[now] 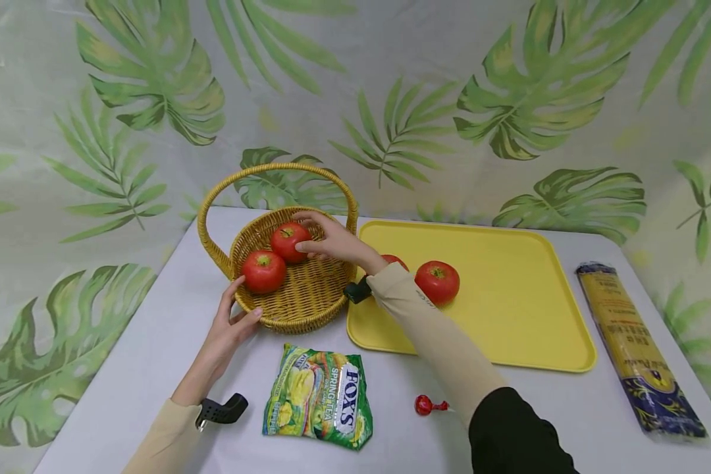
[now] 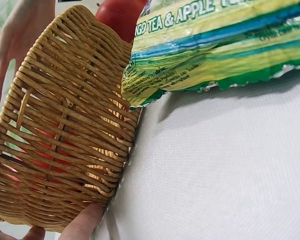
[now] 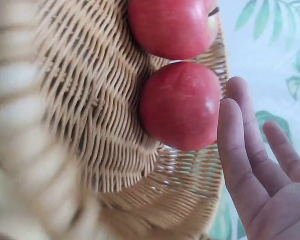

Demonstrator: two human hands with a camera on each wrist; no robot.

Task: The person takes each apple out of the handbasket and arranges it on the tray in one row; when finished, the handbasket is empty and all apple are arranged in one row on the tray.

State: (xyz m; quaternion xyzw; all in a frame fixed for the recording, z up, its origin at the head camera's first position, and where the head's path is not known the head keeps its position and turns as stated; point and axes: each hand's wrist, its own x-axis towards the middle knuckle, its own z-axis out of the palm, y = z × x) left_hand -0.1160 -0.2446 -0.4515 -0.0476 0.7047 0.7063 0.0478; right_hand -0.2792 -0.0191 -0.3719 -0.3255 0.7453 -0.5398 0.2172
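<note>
Two red apples sit in a wicker basket (image 1: 308,299) with a tall looped handle: a near apple (image 1: 263,271) and a far apple (image 1: 288,241). My left hand (image 1: 228,332) holds the basket's near left rim, and in the left wrist view its fingertips lie along the woven side. Over the basket, my right hand (image 1: 334,240) is beside the far apple. The right wrist view shows its fingers (image 3: 235,145) extended, not wrapped round the apple (image 3: 182,106). On a yellow tray (image 1: 509,296) lie two more apples, one apple (image 1: 437,283) in full view, the other partly behind my right wrist.
A green candy bag (image 1: 320,395) marked Fox's lies in front of the basket. To its right is a small red wrapped candy (image 1: 430,405). A long pasta packet (image 1: 640,352) lies along the table's right side. A leaf-patterned cloth (image 1: 391,131) hangs behind.
</note>
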